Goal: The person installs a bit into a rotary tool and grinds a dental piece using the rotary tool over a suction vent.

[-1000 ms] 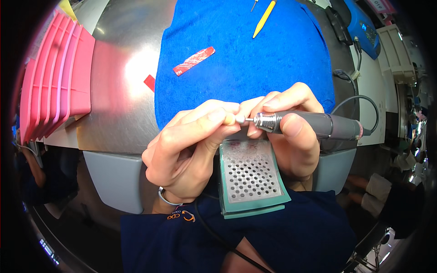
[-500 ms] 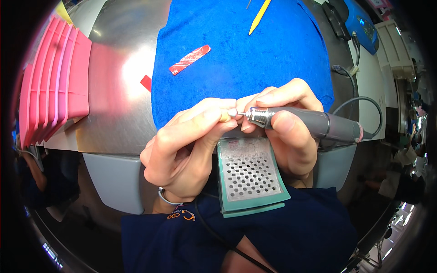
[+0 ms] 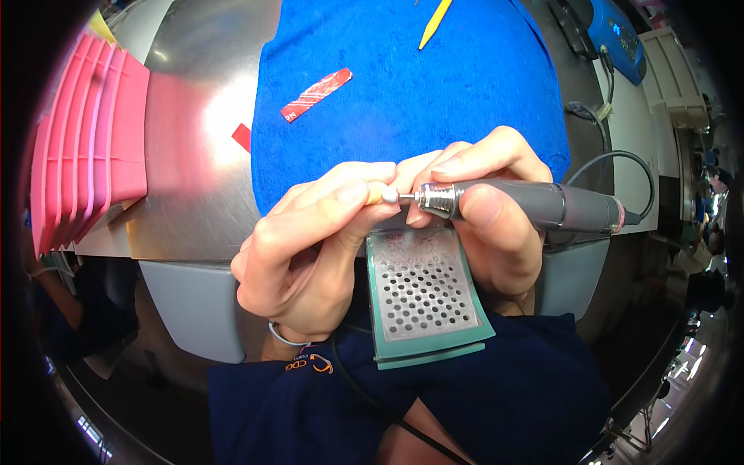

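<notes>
Between the thumb and fingertips of my left hand (image 3: 298, 240) is a small pale piece (image 3: 387, 194), yellowish with a greyish-white end; it is too small to tell its exact kind. My right hand (image 3: 504, 240) wraps round a dark grey rotary handpiece (image 3: 535, 204), which lies nearly level and has a ribbed silver nose. Its thin metal shank (image 3: 408, 199) points left and meets the pale piece or nearly so. The fingertips of both hands come close together there. Just below them stands a perforated metal plate (image 3: 426, 291) in a green frame.
Under and beyond the hands spreads a blue cloth (image 3: 411, 93), bearing a red strip (image 3: 316, 94) and a yellow pointed stick (image 3: 435, 25). Pink stacked trays (image 3: 93, 147) stand left. A blue control unit (image 3: 616, 39) sits far right; the handpiece cord (image 3: 649, 182) loops at right.
The view has shifted slightly, so the cloth and red strip sit a little higher and further left. Both hands keep their grips, with the shank still at the pale piece.
</notes>
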A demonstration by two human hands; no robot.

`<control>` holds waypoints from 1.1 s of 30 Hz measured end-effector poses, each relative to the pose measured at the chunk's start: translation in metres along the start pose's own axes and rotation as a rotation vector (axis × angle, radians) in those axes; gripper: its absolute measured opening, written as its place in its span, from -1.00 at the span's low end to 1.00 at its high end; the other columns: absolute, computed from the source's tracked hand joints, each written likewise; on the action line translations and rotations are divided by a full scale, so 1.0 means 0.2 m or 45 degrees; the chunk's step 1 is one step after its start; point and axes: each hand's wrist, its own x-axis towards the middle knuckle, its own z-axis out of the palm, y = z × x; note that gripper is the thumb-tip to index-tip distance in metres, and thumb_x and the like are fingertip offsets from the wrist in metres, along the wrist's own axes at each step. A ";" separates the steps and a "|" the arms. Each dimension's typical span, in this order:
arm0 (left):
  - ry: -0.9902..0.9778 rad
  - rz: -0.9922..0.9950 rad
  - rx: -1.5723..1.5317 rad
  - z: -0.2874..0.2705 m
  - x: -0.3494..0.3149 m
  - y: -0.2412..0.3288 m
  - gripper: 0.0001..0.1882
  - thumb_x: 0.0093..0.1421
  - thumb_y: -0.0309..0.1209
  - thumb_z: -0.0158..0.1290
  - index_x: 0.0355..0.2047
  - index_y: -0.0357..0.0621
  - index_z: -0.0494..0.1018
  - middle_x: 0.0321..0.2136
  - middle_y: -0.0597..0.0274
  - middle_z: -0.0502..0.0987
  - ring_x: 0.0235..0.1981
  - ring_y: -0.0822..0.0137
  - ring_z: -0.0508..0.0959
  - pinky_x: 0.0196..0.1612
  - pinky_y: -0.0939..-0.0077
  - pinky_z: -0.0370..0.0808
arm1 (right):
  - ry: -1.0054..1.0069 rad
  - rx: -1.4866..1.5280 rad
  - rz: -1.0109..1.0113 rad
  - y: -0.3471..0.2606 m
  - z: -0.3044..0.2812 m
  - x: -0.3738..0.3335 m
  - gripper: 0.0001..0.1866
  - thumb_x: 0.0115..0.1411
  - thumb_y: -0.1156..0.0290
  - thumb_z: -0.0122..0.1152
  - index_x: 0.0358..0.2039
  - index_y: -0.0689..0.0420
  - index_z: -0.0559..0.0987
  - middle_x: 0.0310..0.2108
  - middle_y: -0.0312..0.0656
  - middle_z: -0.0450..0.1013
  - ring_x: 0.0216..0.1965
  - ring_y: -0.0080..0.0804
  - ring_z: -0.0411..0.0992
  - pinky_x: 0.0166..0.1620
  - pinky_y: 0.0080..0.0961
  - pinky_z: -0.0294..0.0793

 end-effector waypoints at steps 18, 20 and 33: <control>-0.086 -0.041 -0.029 -0.02 -0.01 0.02 -0.72 0.06 -0.74 0.15 -0.24 -0.32 0.35 -0.38 -0.29 0.56 -0.32 0.11 0.62 -0.23 0.38 0.59 | -0.057 0.103 -0.051 0.01 -0.01 0.01 -0.80 0.23 0.41 0.05 -0.25 0.31 0.39 -0.42 0.06 0.47 -0.28 -0.19 0.47 -0.09 -0.22 0.43; -0.048 -0.007 -0.004 -0.01 0.00 0.00 -0.71 0.01 -0.76 0.17 -0.26 -0.35 0.36 -0.41 -0.22 0.57 -0.34 0.10 0.63 -0.25 0.35 0.60 | -0.002 0.149 0.003 0.00 0.00 0.01 -0.80 0.23 0.41 0.03 -0.25 0.31 0.39 -0.42 0.06 0.47 -0.27 -0.17 0.47 -0.09 -0.23 0.43; -0.023 -0.001 -0.129 0.00 0.00 0.00 -0.67 -0.04 -0.81 0.19 -0.29 -0.37 0.35 -0.43 -0.18 0.58 -0.34 0.11 0.65 -0.28 0.35 0.63 | 0.061 -0.015 -0.037 0.00 0.01 0.00 -0.79 0.22 0.43 0.04 -0.25 0.33 0.39 -0.43 0.09 0.46 -0.32 -0.24 0.45 -0.14 -0.30 0.45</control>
